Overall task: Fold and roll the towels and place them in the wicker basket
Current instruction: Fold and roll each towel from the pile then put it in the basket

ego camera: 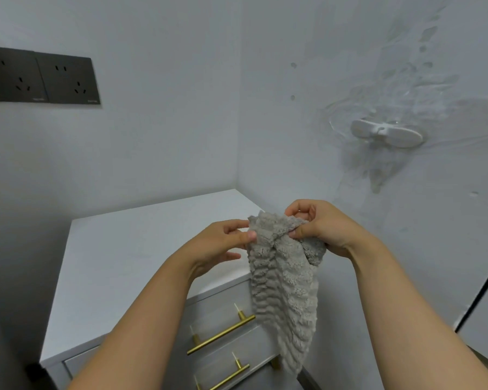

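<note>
While grey towel (285, 285) hangs over cabinet (141, 266), L hand (223, 243) & R hand (316, 223) pinch its top edge.

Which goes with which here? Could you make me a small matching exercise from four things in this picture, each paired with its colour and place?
Things:
1. towel
2. drawer handles
3. power sockets
4. stick-on wall holder

Colour and place:
A. black, upper left of the view
B. white, upper right of the view
C. grey, pinched at its top by the left hand and right hand
D. gold, on the front of the cabinet

Pairs: 1-C, 2-D, 3-A, 4-B
</note>
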### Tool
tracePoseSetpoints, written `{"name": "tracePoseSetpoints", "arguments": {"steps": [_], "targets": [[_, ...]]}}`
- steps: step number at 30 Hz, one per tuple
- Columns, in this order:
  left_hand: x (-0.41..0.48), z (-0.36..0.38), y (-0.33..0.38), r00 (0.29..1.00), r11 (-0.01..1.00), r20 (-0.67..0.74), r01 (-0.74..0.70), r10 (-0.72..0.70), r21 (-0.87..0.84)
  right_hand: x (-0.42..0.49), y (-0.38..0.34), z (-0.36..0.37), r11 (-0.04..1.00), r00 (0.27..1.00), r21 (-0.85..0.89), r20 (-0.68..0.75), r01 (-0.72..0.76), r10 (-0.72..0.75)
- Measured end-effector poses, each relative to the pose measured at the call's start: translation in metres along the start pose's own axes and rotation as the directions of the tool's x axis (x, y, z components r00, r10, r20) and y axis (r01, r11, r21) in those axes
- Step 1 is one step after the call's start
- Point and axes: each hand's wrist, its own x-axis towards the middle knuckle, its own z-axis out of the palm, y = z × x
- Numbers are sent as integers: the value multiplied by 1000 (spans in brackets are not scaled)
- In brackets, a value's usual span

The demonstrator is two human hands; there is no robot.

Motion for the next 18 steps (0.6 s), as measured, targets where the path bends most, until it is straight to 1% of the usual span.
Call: {"name": "tracePoseSetpoints", "arguments": {"steps": [3,6,8,11,15,18], "targets": [[4,6,-3,1000,998,-6,7,-7,-62,-1,-2,2,1000,1000,-16,19,-1,1],[6,15,-1,992,995,-123,-46,36,-86,-1,-4,3,992,999,-124,-45,-8,3],[7,18,-1,977,996,-203,-81,71,-44,-1,-2,4,979,996,-200,-84,-39,23],[7,21,-1,954,992,-273,-112,122,51,-5,-2,2,974,991,-196,-89,-118,102],[6,23,0,953,992,-275,-111,124,62,-10,-3,-1,968,979,-146,-60,-203,196],[3,25,1,967,995,-233,-94,101,44,-13,-8,-2,966,984,-189,-42,-177,172]]}}
